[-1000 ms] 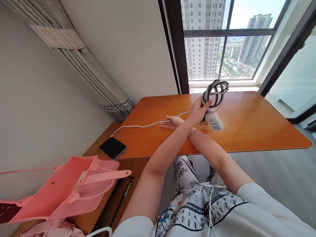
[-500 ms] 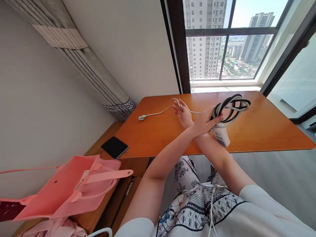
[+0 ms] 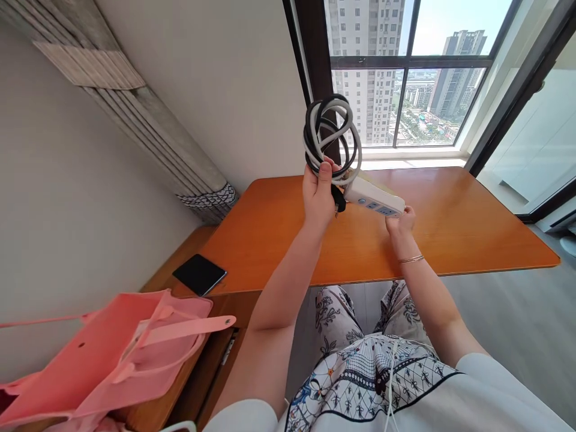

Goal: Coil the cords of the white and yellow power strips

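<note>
My left hand (image 3: 319, 191) is closed round a coil of white cable (image 3: 359, 147) and black cable (image 3: 307, 135), holding it upright above the table. A white power strip (image 3: 374, 198) hangs beside the coil, its socket face turned partly toward me. At the far end of the strip, my right hand (image 3: 402, 222) grips it with fingers underneath. A small black piece (image 3: 339, 199), perhaps a plug, sticks out below my left hand; its exact kind is unclear. Both hands are over the orange-brown wooden table (image 3: 270, 240).
A black tablet (image 3: 200, 275) lies at the table's left corner. An open pink bag (image 3: 121, 354) sits on a wooden bench at lower left. A gathered curtain (image 3: 171, 144) hangs on the left, and a window (image 3: 405, 102) stands behind the table.
My arms have uncrossed. The left hand has raised the coil and moved it left; the right hand has left the loose cable for the power strip's end. The white plug has gone from the tabletop.
</note>
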`<state>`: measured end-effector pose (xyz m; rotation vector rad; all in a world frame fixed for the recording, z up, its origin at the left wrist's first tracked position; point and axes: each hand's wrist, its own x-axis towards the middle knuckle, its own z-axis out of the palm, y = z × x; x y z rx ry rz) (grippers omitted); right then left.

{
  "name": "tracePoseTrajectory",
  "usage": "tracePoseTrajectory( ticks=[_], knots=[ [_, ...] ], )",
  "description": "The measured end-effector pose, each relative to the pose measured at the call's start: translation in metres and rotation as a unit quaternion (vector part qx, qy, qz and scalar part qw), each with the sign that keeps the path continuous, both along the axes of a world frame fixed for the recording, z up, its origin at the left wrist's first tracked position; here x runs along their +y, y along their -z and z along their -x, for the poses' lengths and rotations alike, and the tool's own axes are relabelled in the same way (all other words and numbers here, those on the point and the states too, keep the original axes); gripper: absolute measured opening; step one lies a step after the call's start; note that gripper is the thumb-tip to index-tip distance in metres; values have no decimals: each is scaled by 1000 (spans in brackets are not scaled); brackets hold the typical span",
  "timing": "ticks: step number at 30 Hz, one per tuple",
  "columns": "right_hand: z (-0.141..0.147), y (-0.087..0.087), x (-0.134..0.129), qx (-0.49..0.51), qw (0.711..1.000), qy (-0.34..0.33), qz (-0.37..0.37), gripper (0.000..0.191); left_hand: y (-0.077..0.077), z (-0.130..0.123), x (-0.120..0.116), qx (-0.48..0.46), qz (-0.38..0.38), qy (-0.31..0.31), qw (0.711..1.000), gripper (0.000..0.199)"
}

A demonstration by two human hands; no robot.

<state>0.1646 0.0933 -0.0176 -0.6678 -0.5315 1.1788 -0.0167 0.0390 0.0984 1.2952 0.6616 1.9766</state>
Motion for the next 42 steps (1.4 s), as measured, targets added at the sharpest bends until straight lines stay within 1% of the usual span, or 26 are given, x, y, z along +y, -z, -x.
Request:
tracePoseTrajectory(
  ticks=[3, 5, 7, 8, 9, 11, 13, 15, 16, 18, 20, 23, 25, 26, 28, 30, 31, 33, 35, 38, 39, 40, 42],
  knots=[
    [-35, -11, -1, 63, 996, 25, 62, 23, 6, 20, 5, -9, 5, -57, 998, 48],
    [-50, -19, -6, 70, 993, 37, 87, 21, 12, 29, 8, -12, 8, -84, 996, 49],
    [-55, -29, -14, 46, 995, 44, 79, 12, 19, 36, 10, -3, 17, -106, 994, 50],
    [-56, -34, -19, 20, 997, 47, 62, 6, 22, 39, 12, 4, 23, -115, 993, 49],
    [-55, -39, -23, -15, 998, 48, 35, 5, 26, 41, 13, 13, 30, -122, 992, 48],
    [-52, -49, -31, -114, 992, 44, -30, 17, 33, 45, 16, 33, 44, -129, 990, 46],
    [-50, -59, -37, -225, 970, 35, -81, 24, 38, 47, 17, 52, 63, -125, 989, 44],
    [-49, -67, -41, -315, 943, 22, -105, 26, 42, 47, 17, 63, 87, -106, 989, 42],
    [-49, -69, -42, -345, 932, 20, -112, 25, 44, 46, 17, 61, 100, -94, 989, 42],
    [-49, -70, -46, -365, 922, 32, -127, 21, 46, 44, 17, 38, 119, -77, 989, 44],
    [-48, -65, -52, -349, 925, 51, -141, 20, 48, 41, 18, -1, 128, -74, 989, 47],
    [-47, -52, -66, -319, 930, 73, -166, 25, 51, 38, 24, -49, 129, -101, 985, 48],
    [-44, -43, -79, -308, 933, 74, -171, 25, 54, 38, 30, -69, 119, -132, 982, 47],
    [-42, -39, -86, -307, 934, 67, -168, 25, 56, 39, 32, -73, 111, -148, 980, 46],
    [-36, -36, -102, -322, 932, 29, -163, 24, 60, 40, 37, -62, 93, -179, 978, 44],
    [-28, -41, -117, -346, 920, -13, -180, 23, 65, 41, 39, -19, 81, -194, 977, 45],
    [-25, -46, -123, -356, 913, -26, -195, 22, 66, 41, 38, 10, 79, -194, 978, 46],
    [-19, -63, -128, -365, 906, -32, -214, 21, 68, 40, 35, 68, 79, -175, 979, 49],
    [-17, -85, -122, -368, 907, -41, -200, 23, 68, 36, 28, 116, 80, -134, 981, 52],
    [-21, -116, -95, -398, 898, -114, -147, 28, 64, 29, 13, 183, 77, -38, 979, 51],
    [-23, -124, -84, -408, 894, -126, -135, 31, 63, 26, 8, 206, 75, -8, 976, 50],
    [-25, -130, -72, -415, 892, -128, -126, 32, 61, 24, 3, 229, 73, 17, 971, 48],
    [-26, -139, -52, -425, 888, -120, -125, 33, 59, 19, -5, 264, 73, 46, 961, 46]
  ],
)
